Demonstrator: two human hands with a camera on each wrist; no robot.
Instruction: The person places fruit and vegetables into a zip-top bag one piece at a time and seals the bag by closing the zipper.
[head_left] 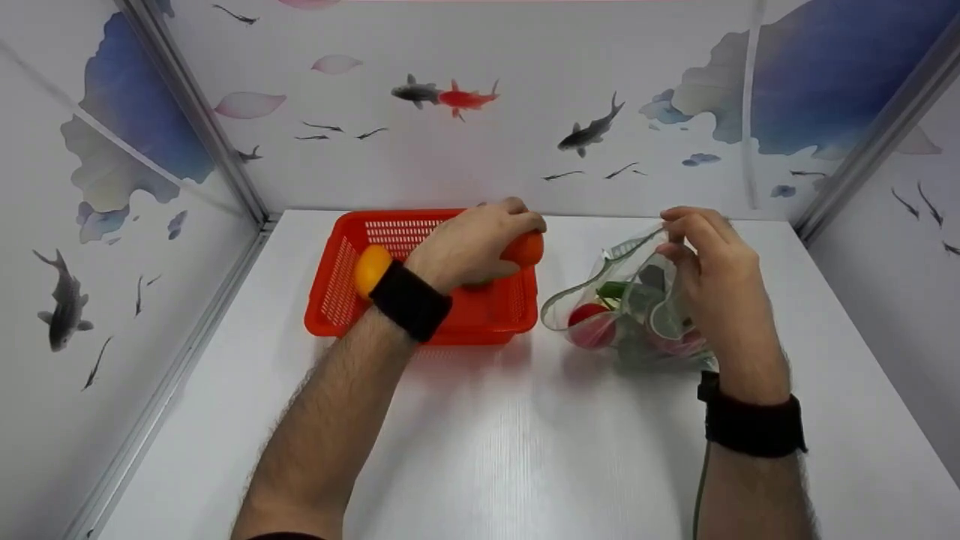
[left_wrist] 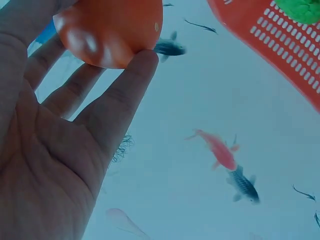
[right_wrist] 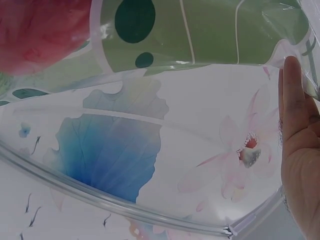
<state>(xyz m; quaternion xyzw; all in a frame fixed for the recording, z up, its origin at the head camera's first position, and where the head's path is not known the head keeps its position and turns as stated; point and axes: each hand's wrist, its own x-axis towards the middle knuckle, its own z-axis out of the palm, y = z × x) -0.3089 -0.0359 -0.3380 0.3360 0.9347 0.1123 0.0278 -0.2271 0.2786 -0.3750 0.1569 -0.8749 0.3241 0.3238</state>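
Observation:
My left hand point(head_left: 476, 244) grips a smooth, glossy orange-red round fruit point(head_left: 526, 249) over the right side of a red plastic basket point(head_left: 465, 335). In the left wrist view, the fingertips and thumb surround the fruit point(left_wrist: 117, 32). On the right, my right hand point(head_left: 716, 281) pinches the upper edge of a clear plastic bag point(head_left: 574, 291) with a green print, lifting that edge so the mouth faces the basket. Inside the bag lie a red round item point(head_left: 590, 328) and a green item point(head_left: 613, 289); the rest is partly hidden behind the printed plastic.
An orange-yellow fruit point(head_left: 373, 270) sits at the basket's left end. A bumpy green item point(left_wrist: 302, 9) in the basket shows in the left wrist view. White panels with painted fish surround the white table point(head_left: 540, 450) at the back and sides.

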